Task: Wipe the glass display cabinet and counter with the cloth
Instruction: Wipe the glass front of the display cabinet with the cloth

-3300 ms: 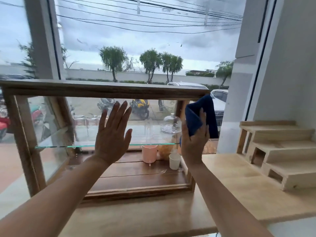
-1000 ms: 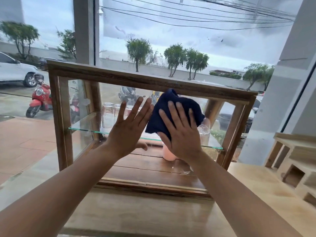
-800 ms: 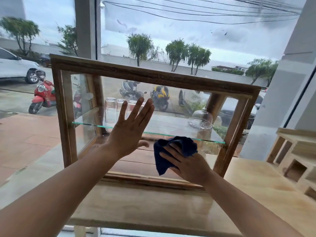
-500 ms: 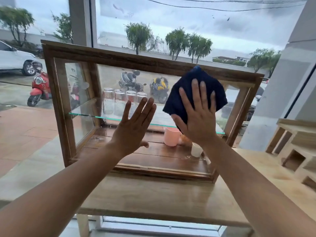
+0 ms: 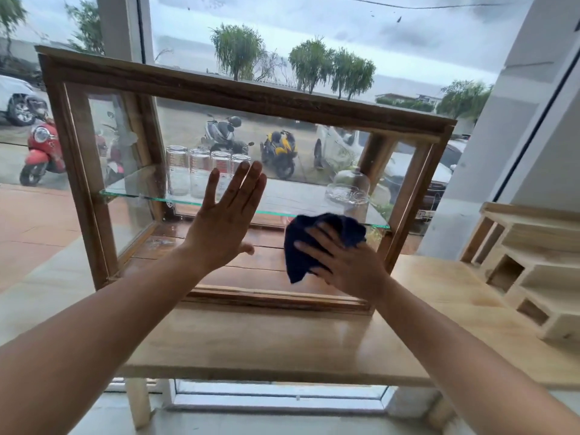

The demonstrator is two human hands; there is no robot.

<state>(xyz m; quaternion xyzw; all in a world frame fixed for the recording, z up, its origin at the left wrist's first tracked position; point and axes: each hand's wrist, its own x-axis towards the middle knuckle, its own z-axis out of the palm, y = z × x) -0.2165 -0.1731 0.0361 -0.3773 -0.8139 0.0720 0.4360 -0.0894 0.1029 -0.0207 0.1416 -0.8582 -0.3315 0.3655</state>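
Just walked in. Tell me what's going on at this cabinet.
A person is wiping the front glass of a wooden display cabinet on the counter. The right hand presses a dark blue cloth against the lower right pane, while the left hand lies flat and open on the glass.

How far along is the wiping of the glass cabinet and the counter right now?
Done: nothing shows as finished. In hand: the right hand presses the dark blue cloth on the lower right of the cabinet front glass, while the left hand lies flat against it. Left: the counter is not being wiped.
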